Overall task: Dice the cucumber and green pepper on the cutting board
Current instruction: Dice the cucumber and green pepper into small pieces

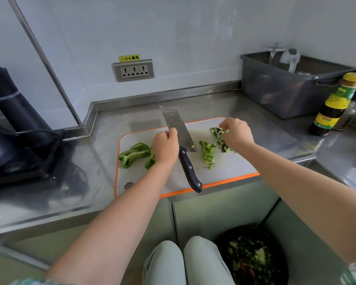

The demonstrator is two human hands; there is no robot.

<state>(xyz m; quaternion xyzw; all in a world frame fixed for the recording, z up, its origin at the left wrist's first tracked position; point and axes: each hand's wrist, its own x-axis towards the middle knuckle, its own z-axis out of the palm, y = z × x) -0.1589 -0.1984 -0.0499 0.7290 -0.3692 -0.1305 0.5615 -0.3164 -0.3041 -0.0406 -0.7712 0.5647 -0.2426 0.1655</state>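
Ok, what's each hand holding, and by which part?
Left hand grips the knife by its blade near the heel, handle free. Right hand rests on diced cucumber; grip unclear.

The grey stainless-steel countertop (pixel 245 103) is seen brushed, with dull, smeared reflections; the white plastic cutting board with an orange rim (pixel 230 167) appears matt and smooth; the steel-bladed cleaver (pixel 177 128) is mottled, its black riveted handle glossy; the green pepper pieces (pixel 134 153) are waxy-skinned; the grey translucent plastic tub (pixel 275 93) is semi-matt; the dark yellow-capped glass bottle (pixel 329 112) is glossy.
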